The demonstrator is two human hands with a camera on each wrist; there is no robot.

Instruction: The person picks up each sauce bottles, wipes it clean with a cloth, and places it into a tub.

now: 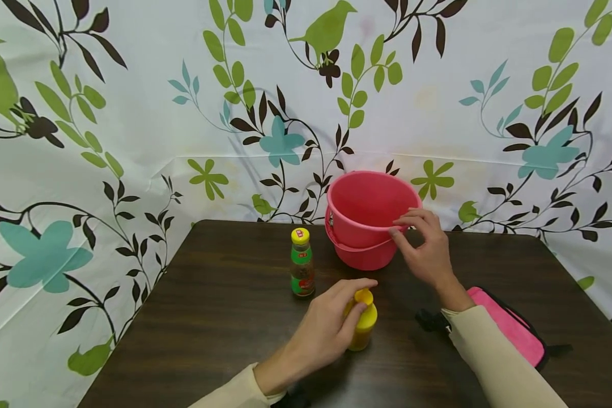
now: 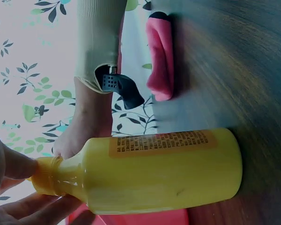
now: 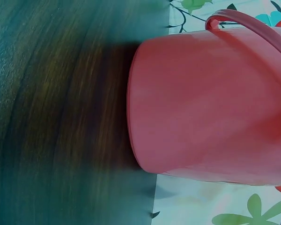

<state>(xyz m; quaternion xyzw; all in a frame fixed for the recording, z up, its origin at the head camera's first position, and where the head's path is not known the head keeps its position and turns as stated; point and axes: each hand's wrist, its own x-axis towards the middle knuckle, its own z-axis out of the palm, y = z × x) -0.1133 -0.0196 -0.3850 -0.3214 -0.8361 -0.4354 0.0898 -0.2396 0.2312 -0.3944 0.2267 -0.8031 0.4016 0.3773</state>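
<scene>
A yellow plastic bottle (image 1: 365, 322) with a yellow cap stands upright on the dark table. My left hand (image 1: 318, 326) holds it at the top, thumb and fingers around the cap and neck; printed text shows on its side in the left wrist view. Behind it, close to the patterned cloth, is a pink bucket (image 1: 364, 258) whose handle hangs down in front. At the bucket's right rim, my right hand (image 1: 428, 252) pinches the edge between thumb and fingers. The right wrist view shows the bucket's side and base, while the hand itself is out of that frame.
A glass bottle (image 1: 302, 269) with a yellow lid and green label stands left of the bucket. To the right, partly behind my right sleeve, lies a pink pouch (image 1: 510, 328) with black trim. A patterned cloth (image 1: 148, 113) hangs behind the wooden table (image 1: 209, 306).
</scene>
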